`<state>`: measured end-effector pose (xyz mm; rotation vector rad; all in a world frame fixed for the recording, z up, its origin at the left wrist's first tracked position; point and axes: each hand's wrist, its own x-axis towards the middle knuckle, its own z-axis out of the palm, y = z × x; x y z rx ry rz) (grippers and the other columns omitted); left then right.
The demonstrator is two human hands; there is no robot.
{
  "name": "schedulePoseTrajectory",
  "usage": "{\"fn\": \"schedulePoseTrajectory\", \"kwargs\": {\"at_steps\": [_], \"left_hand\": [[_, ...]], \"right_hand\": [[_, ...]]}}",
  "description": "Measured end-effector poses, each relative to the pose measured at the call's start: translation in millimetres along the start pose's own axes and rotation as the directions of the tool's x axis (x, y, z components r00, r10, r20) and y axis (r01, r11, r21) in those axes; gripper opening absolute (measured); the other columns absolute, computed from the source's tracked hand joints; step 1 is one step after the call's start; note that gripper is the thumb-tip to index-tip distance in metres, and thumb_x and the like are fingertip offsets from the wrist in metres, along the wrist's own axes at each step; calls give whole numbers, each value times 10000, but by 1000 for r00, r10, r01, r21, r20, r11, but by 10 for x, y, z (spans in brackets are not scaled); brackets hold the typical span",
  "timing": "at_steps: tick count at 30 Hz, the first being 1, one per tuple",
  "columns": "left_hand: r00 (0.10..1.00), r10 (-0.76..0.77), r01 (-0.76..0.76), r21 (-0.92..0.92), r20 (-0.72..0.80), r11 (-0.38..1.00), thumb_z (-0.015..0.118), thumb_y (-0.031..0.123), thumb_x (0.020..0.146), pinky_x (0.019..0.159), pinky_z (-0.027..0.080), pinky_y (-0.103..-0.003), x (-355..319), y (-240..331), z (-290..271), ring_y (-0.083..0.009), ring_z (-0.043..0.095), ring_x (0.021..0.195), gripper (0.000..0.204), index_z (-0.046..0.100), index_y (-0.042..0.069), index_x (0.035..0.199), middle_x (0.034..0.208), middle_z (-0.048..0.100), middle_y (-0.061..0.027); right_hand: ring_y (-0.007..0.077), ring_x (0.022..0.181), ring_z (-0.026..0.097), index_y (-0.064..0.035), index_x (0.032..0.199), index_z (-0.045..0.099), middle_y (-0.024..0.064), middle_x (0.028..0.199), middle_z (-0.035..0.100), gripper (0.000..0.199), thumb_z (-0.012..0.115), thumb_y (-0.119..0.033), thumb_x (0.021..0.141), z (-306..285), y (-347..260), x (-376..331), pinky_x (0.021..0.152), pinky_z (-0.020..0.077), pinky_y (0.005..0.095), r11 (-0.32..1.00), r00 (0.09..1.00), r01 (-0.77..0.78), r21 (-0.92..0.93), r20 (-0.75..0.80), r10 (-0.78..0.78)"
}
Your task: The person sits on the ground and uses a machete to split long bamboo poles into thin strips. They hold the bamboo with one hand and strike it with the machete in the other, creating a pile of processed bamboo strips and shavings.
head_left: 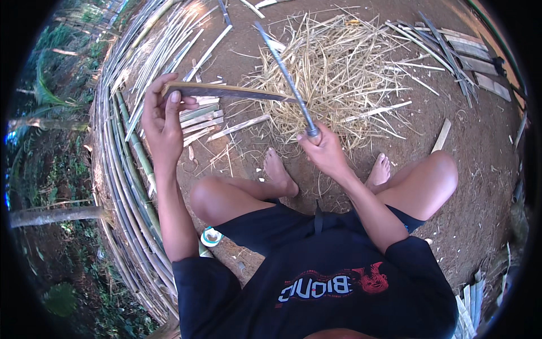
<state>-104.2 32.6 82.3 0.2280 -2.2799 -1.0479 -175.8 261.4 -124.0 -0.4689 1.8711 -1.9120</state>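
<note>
My left hand (164,121) is raised and grips one end of a split bamboo strip (231,91), thumb on its near side. The strip runs to the right, dark on one face and pale along its edge. Its far end meets the blade of a long knife (282,68), though whether it touches cannot be made out. Closed around the knife's handle is my right hand (326,151), just below a grey metal collar. The blade points away from me and slightly left. Most of the handle is hidden in my fist.
A heap of pale bamboo shavings (339,79) covers the ground ahead. Long bamboo poles (127,175) lie along the left, with split strips (164,51) beyond them. Flat slats (468,53) lie at the far right. A small white-and-green container (211,237) stands beside my left knee.
</note>
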Motion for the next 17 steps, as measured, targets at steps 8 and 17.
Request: {"fn": "schedulePoseTrajectory", "kwargs": {"at_steps": [8,17], "left_hand": [[997,39,-39,0,61,999,502,44,982,747,547,-289,-406,-33,-104,-170,654,800,180,537,-61,1124,932,632,-136],[996,81,-83,56,30,995,509,81,988,754,564,-298,-674,-91,-86,-210,676,839,214,532,-72,1135,1025,647,-217]], "right_hand": [[172,494,511,-40,870,588,91,550,520,173,690,-178,845,296,-639,-200,505,416,348,950,948,250,-187,248,-200],[272,622,689,-48,1053,663,204,655,613,267,682,-173,818,307,-530,-192,553,485,382,915,941,261,-307,294,-169]]}}
